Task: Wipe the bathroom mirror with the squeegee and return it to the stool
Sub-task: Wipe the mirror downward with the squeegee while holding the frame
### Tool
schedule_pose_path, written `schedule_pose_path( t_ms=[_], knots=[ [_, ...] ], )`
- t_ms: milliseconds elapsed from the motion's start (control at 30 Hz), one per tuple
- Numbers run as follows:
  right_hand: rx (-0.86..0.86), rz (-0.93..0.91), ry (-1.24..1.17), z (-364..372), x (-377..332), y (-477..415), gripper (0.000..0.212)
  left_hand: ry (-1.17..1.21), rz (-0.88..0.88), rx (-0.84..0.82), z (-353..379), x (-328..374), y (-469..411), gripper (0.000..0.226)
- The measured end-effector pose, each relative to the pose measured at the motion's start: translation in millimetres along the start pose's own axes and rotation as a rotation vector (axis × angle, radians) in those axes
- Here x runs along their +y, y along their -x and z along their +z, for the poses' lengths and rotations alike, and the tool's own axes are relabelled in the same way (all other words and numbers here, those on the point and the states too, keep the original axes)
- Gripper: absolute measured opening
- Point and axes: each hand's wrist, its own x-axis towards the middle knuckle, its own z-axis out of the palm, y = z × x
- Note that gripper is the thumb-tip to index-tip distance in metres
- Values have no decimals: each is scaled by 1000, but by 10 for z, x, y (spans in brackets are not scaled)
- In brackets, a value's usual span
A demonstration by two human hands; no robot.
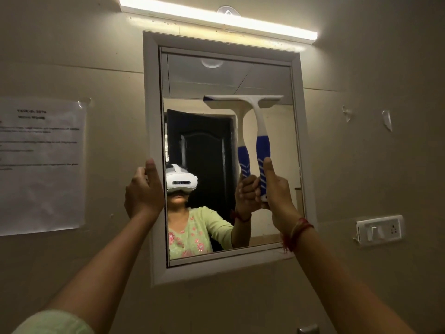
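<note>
A white-framed bathroom mirror (154,131) hangs on the beige wall. My right hand (277,186) grips the blue-and-white handle of a squeegee (261,131), thumb pointing up along it. Its white blade lies level against the glass in the upper right part of the mirror, and the glass repeats it. My left hand (144,191) holds the mirror's left frame edge, thumb on the front and fingers curled behind. The stool is out of view.
A lit tube light (216,18) runs above the mirror. A taped paper sheet (41,165) hangs on the wall to the left. A white switch and socket plate (380,229) sits at the lower right. A person wearing a headset is reflected in the glass.
</note>
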Motion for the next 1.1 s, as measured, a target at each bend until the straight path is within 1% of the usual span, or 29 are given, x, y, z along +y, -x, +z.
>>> schedule_pose_path(
  t_ms=[67, 200, 267, 400, 500, 600, 667, 767, 933, 1033, 1100],
  knots=[
    [-21, 27, -5, 2, 34, 1, 59, -2, -2, 0, -4, 5, 2, 48],
    [-43, 48, -64, -114, 344, 267, 50, 2, -1, 0, -4, -6, -7, 51],
    [-72, 61, -99, -156, 416, 341, 54, 4, 2, 0, 5, -13, -13, 51],
    [-56, 70, -86, -116, 301, 150, 56, -1, -3, 3, 11, -6, -11, 48],
    [-77, 85, -41, -83, 289, 86, 63, -4, -7, 6, 2, -2, -4, 45],
    [-95, 94, -92, -154, 489, 322, 53, -3, -11, 0, 2, -3, -5, 48],
    [-127, 115, -122, -198, 615, 540, 54, -1, -9, -3, 3, -5, -11, 49],
    [-106, 109, -118, -213, 574, 618, 51, -9, -15, -10, 5, -9, -14, 49],
    [-105, 87, -116, -155, 324, 425, 49, -7, -15, -11, 9, -15, -20, 50],
    [-106, 123, -116, -172, 503, 614, 52, -10, -22, -21, 6, -17, -24, 54],
    [-75, 139, -65, -202, 714, 809, 56, -9, -24, -19, 9, -19, -24, 54]
  ],
)
